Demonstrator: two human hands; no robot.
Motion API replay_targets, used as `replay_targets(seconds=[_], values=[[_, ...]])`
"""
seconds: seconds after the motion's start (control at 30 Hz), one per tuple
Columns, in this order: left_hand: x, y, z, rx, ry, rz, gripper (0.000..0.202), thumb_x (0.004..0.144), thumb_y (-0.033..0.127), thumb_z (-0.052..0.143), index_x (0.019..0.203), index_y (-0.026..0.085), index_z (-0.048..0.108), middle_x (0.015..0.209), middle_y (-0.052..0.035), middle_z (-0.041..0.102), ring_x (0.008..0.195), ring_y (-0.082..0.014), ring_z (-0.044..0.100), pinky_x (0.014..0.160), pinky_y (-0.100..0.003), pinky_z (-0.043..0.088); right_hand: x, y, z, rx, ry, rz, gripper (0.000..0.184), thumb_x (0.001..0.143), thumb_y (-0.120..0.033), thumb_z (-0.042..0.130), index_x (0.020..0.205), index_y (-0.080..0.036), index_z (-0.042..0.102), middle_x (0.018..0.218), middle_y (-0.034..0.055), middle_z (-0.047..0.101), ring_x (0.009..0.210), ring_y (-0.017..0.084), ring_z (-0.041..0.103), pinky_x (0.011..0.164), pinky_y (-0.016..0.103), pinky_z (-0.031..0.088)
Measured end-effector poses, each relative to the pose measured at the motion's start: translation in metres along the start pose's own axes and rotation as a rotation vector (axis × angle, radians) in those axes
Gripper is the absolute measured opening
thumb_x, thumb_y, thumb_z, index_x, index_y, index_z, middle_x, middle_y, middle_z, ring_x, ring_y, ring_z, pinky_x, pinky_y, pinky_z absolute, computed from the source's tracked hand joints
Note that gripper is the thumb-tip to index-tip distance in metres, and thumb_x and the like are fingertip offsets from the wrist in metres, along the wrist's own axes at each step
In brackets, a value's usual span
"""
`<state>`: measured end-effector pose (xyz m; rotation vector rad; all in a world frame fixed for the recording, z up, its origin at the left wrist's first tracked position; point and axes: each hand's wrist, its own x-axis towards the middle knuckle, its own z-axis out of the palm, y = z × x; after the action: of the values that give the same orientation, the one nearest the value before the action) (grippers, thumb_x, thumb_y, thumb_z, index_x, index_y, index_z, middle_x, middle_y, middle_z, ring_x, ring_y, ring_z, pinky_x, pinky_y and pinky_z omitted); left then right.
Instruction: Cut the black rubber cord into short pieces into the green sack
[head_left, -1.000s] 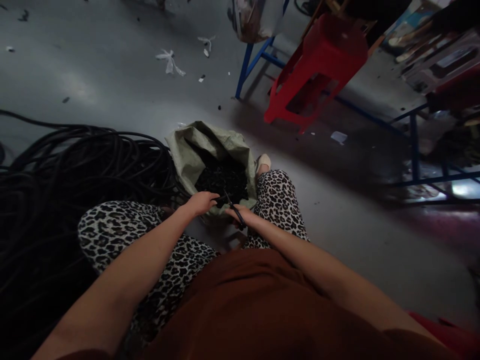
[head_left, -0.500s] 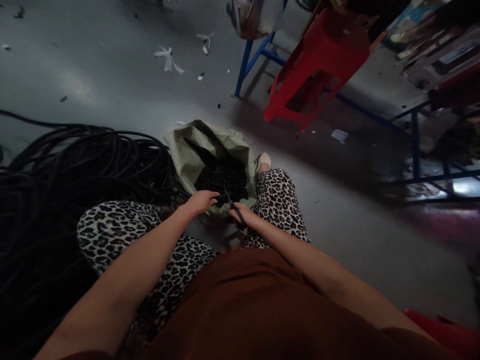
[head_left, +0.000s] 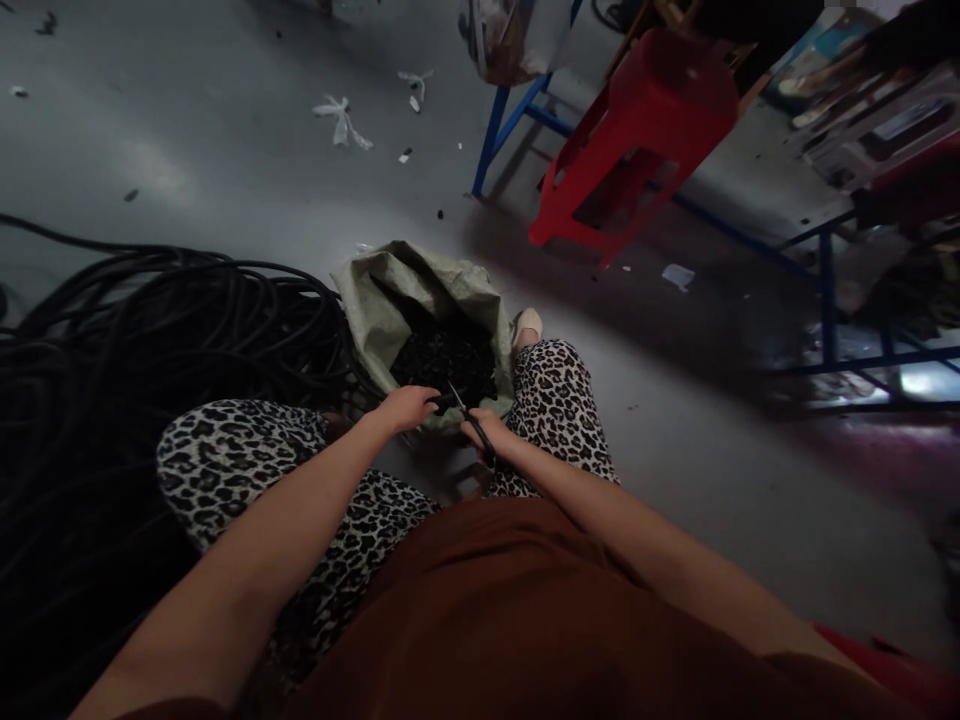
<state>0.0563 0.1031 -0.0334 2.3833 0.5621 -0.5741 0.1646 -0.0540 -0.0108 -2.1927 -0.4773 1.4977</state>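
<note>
Over the near rim of a pale green woven sack point(head_left: 367, 310), my left hand point(head_left: 407, 407) is closed around a black rubber strip point(head_left: 444, 399) whose end pokes out toward the right. My right hand point(head_left: 487, 432) grips black-handled scissors point(head_left: 480, 432), their blades pointing up and left beside the strip's end. Whether the blades touch the strip, I cannot tell. Dark short pieces point(head_left: 442, 355) fill the sack's inside. A large heap of long black rubber tubing point(head_left: 195, 310) lies left of the sack, some of it running toward my left hand.
My patterned trouser legs point(head_left: 562, 410) flank the sack. A red plastic stool point(head_left: 637, 130) and a blue metal frame point(head_left: 491, 140) stand beyond, at the upper right. White scraps point(head_left: 341, 120) litter the grey floor point(head_left: 225, 150). Another blue-framed rack point(head_left: 829, 300) is at the right.
The view has shifted very slightly. Both hands keep their hold on the strip and scissors, close to the same place above the sack.
</note>
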Motion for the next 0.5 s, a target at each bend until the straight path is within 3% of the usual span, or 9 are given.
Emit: replay_targets(seconds=[0.17, 0.5], values=[[0.0000, -0.0016, -0.0032, 0.030, -0.040, -0.011, 0.039, 0.089, 0.031, 0.044, 0.124, 0.024, 0.060, 0.121, -0.0056, 0.066, 0.109, -0.0219, 0.061, 0.091, -0.028, 0.045, 0.0027, 0.0047, 0.0022, -0.015, 0.022, 0.043, 0.010, 0.081, -0.011, 0.051, 0.073, -0.017, 0.053, 0.036, -0.0090, 0.032, 0.026, 0.009, 0.038, 0.030, 0.017, 0.029], [-0.0020, 0.0003, -0.0069, 0.078, -0.104, -0.066, 0.035, 0.085, 0.029, 0.049, 0.115, 0.025, 0.066, 0.110, -0.0073, 0.070, 0.103, -0.0234, 0.063, 0.085, -0.029, 0.047, 0.0045, 0.0069, 0.0019, -0.014, -0.030, 0.092, 0.009, 0.081, -0.012, 0.051, 0.073, -0.016, 0.054, 0.037, -0.0080, 0.037, 0.026, 0.009, 0.041, 0.032, 0.016, 0.034]])
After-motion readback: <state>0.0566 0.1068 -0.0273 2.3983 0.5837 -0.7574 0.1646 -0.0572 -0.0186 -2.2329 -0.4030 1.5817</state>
